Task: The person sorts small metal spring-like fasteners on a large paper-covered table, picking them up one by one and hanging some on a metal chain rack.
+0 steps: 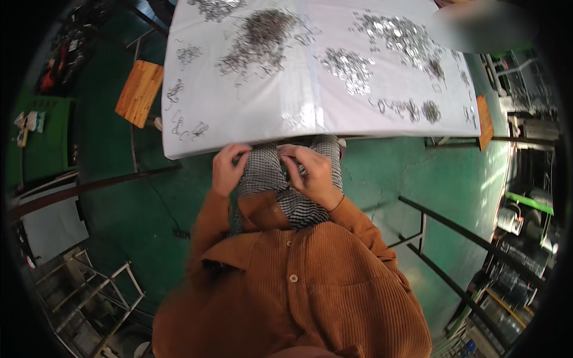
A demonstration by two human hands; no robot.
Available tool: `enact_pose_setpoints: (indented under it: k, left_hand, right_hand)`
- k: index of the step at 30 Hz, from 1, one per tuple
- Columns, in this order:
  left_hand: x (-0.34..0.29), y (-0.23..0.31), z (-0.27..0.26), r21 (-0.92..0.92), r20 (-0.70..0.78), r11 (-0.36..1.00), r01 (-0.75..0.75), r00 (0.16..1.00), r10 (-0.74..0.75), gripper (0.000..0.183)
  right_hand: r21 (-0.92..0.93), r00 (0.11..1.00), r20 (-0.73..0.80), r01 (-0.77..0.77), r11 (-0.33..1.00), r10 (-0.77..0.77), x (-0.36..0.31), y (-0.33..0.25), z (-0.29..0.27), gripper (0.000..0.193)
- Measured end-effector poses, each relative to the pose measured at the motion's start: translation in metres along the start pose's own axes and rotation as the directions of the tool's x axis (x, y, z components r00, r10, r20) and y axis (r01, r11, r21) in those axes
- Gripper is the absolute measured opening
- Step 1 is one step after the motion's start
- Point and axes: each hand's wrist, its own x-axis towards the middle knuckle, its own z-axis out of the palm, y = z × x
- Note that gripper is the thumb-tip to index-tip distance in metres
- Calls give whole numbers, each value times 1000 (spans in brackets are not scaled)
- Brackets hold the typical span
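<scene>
Over my lap, just off the table's near edge, I hold both hands apart. My left hand is closed, its fingers curled toward the thumb; whatever is in it, if anything, is too small to tell. My right hand pinches with thumb and forefinger, and what sits between them cannot be made out. On the white-covered table lie loose heaps of small metal pieces. A dark heap of thin bent wire pieces is left of the middle. Shiny flat metal pieces form a heap right of it.
More shiny pieces spread toward the far right, where another person is partly in view. A small round cluster lies near the right front. Wooden stools stand beside the table. Dark metal bars and racks flank me on the green floor.
</scene>
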Motion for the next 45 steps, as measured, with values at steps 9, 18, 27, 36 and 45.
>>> enact_pose_setpoints:
  k: [9, 18, 27, 36, 45]
  left_hand:
    - [116, 71, 99, -57, 225, 969, -239, 943, 246, 12]
    - [171, 48, 154, -66, 227, 994, -87, 969, 100, 22]
    - [256, -13, 221, 532, 169, 709, -463, 879, 447, 24]
    - [137, 7, 141, 427, 200, 771, -472, 881, 429, 27]
    - [99, 6, 105, 143, 22, 962, -233, 972, 232, 17]
  right_hand:
    - [-189, 910, -302, -349, 918, 284, -107, 19, -74, 12]
    - [-161, 849, -387, -446, 881, 359, -128, 23, -74, 10]
    - [-157, 961, -149, -256, 954, 233, -96, 39, -29, 5]
    - [-110, 996, -6, -90, 990, 90, -71, 35, -11, 7]
    - [-74, 983, -11, -181, 981, 181, -85, 38, 10, 5]
